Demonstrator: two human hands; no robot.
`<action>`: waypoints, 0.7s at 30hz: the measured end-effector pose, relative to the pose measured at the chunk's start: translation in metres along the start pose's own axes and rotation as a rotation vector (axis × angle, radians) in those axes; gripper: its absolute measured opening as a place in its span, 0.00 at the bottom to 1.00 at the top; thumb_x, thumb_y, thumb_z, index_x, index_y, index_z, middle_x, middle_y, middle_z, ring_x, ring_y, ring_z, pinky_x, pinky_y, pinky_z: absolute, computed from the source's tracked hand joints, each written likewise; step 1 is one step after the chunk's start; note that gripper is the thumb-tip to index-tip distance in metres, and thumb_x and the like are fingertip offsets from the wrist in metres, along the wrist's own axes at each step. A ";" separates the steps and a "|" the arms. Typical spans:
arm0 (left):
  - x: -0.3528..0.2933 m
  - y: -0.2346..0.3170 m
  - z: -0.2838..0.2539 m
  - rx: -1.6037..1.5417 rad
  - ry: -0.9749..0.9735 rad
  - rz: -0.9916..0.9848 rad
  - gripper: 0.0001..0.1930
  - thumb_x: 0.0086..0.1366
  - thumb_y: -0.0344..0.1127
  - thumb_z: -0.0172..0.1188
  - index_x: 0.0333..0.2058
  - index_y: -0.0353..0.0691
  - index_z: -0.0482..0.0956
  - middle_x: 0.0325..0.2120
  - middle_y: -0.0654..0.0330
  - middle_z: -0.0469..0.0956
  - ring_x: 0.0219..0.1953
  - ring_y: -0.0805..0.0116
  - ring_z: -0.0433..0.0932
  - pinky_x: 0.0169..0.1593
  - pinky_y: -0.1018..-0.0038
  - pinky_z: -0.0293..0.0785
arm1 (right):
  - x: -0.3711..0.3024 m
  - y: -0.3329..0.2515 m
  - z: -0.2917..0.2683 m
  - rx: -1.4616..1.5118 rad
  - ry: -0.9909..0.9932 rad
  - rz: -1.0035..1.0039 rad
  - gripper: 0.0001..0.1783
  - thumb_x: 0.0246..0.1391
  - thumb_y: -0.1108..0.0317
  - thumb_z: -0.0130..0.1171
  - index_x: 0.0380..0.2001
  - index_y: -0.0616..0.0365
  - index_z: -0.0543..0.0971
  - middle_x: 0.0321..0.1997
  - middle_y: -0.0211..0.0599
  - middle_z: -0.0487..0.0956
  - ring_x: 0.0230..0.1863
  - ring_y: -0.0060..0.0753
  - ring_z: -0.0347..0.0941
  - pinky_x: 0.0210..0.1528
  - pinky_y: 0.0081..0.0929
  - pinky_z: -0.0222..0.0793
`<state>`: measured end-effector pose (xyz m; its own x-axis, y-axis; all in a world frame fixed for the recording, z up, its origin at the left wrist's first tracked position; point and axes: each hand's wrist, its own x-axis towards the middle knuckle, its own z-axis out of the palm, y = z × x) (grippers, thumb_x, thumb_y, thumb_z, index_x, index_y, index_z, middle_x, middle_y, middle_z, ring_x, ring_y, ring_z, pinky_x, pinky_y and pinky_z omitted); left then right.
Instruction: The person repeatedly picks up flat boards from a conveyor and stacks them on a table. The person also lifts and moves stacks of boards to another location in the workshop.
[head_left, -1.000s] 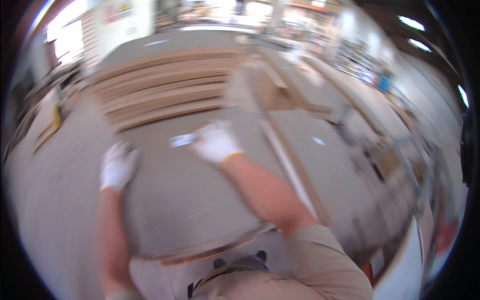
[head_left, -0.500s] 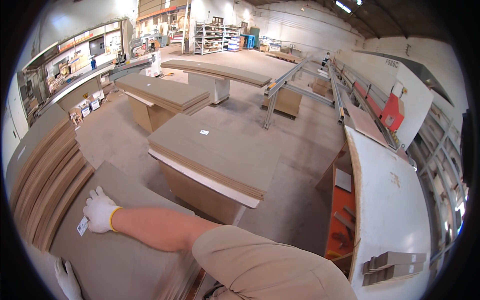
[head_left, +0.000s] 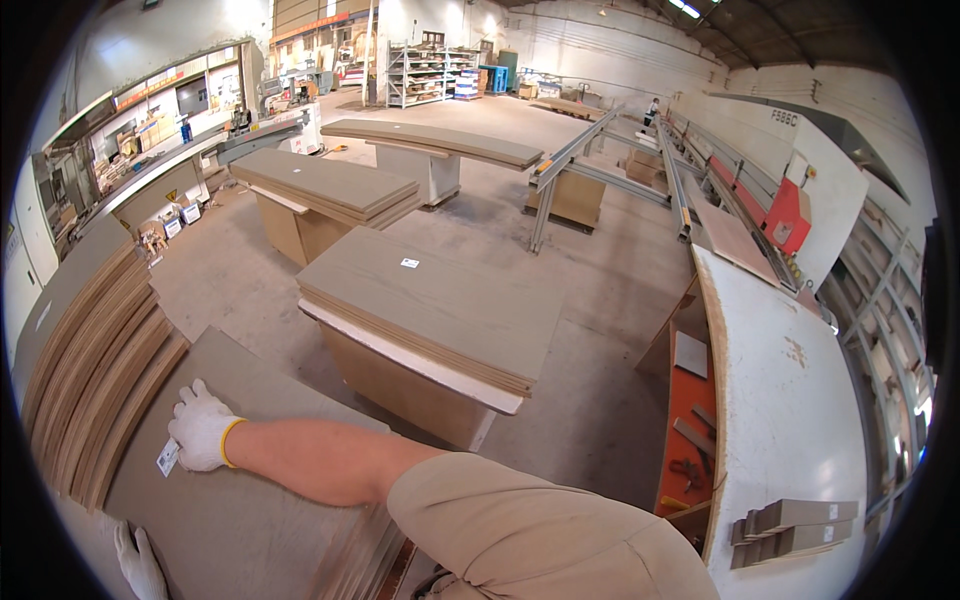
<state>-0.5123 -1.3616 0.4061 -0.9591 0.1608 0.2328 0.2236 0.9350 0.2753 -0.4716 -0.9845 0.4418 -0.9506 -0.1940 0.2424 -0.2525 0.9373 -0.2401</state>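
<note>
A brown-grey flat panel (head_left: 270, 500) tops a stack close in front of me. My right hand (head_left: 203, 427), in a white glove with a yellow cuff, lies on it with the fingers spread. Against that hand's edge is a small white label (head_left: 167, 457) on the panel. At the lower left, my left hand (head_left: 140, 563), also gloved in white, rests by the panel's left edge with its fingers stretched out. Part of it is cut off by the picture's rim. A tall stack of similar panels (head_left: 100, 370) stands just beyond, on the left.
Ahead is another labelled panel stack (head_left: 430, 300) on a box-like base, with two more stacks (head_left: 325, 185) (head_left: 430, 143) behind. To the right runs a white-topped bench (head_left: 785, 400) holding short strips (head_left: 795, 530), with tools on an orange shelf (head_left: 683, 430). A metal rail frame (head_left: 575, 150) and a long machine (head_left: 790, 160) extend behind it.
My view has shifted very slightly. Both hands keep nearly the same place on and beside the panel, and the stacks have not moved.
</note>
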 end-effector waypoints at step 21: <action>0.001 0.001 -0.004 -0.012 -0.005 0.018 0.29 0.77 0.43 0.53 0.66 0.25 0.70 0.67 0.40 0.72 0.70 0.44 0.69 0.74 0.61 0.61 | 0.004 -0.001 0.000 -0.022 0.004 0.002 0.25 0.54 0.48 0.61 0.46 0.54 0.89 0.53 0.42 0.84 0.62 0.49 0.71 0.73 0.54 0.53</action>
<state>-0.5124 -1.3620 0.4107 -0.9559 0.1793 0.2328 0.2428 0.9282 0.2820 -0.4752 -0.9862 0.4426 -0.9505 -0.1910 0.2452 -0.2465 0.9438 -0.2203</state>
